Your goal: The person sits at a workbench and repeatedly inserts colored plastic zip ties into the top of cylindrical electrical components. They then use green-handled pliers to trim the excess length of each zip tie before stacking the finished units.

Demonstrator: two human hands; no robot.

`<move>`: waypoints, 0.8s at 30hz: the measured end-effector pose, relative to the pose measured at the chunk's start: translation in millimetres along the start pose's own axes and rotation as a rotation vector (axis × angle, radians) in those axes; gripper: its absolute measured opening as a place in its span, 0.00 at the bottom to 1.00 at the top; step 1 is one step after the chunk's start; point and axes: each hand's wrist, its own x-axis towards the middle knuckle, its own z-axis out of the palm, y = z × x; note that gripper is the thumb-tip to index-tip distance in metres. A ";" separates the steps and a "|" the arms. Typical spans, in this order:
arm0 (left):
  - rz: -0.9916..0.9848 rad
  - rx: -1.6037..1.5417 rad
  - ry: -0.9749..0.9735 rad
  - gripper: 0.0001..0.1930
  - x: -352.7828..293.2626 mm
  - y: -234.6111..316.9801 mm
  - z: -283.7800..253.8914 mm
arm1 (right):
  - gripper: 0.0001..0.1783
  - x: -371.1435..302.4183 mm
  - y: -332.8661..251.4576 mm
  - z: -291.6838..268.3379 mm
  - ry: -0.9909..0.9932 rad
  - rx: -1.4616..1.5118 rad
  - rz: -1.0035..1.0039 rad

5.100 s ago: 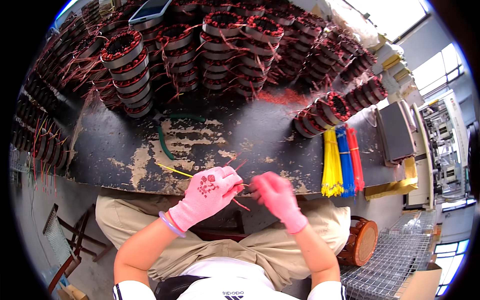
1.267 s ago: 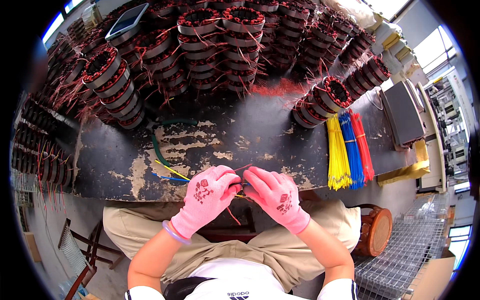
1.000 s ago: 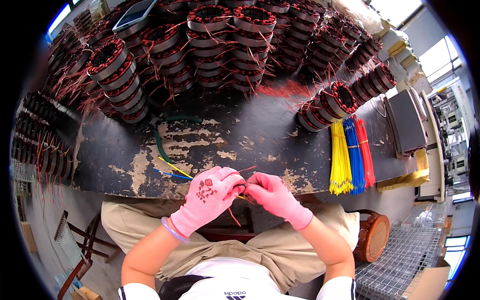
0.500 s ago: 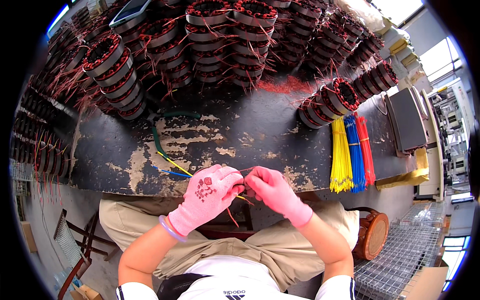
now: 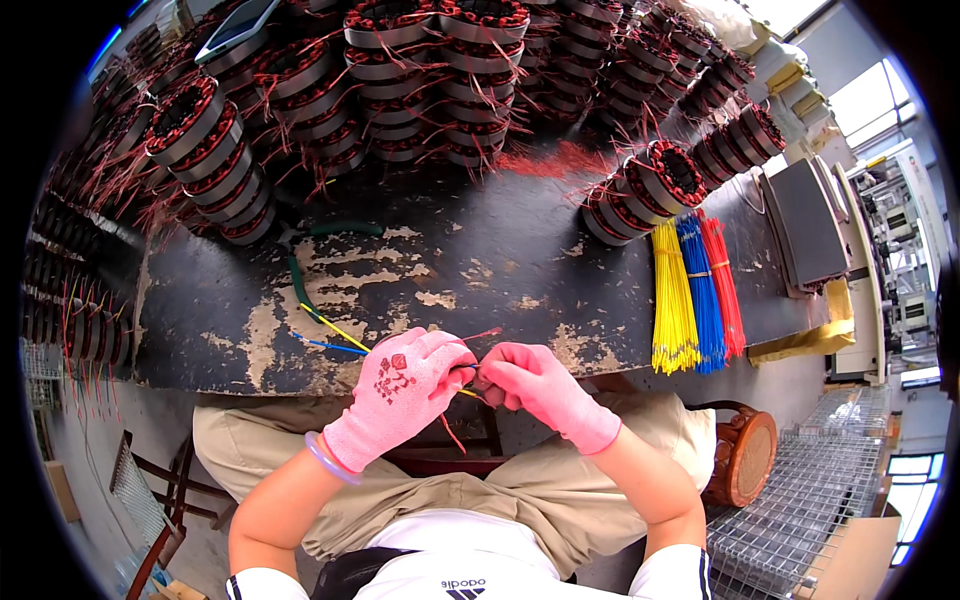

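Both my hands wear pink gloves and meet over the near edge of the bench. My left hand, a purple band at its wrist, is closed on a yellow wire and a blue wire, whose far ends stick out leftward over the bench. Thin red wire hangs below that hand, and another red end points up between the hands. Fingertips of my right hand pinch wire ends beside the left fingers; the exact joint is hidden. Green-handled pliers lie spread beyond the left hand.
Stacks of wound motor stators line the back of the worn black bench. Bundles of yellow, blue and red wires lie at right. A phone-like device rests on a stack. A wooden stool stands right.
The right hand has turned slightly, its fingers now lower and pressed closer to the left fingers. A red wire end between the hands now points up to the right. The view has shifted slightly.
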 end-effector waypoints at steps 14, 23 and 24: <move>0.007 0.009 -0.009 0.11 0.6 -0.7 0.4 | 0.08 12.2 -0.9 -2.0 0.044 0.125 0.037; 0.028 -0.012 0.013 0.11 1.2 -0.6 0.0 | 0.17 3.7 18.7 3.8 0.547 -1.123 -0.859; 0.028 -0.008 0.002 0.11 1.5 0.0 -0.5 | 0.15 3.2 19.6 0.3 0.347 -0.670 -0.569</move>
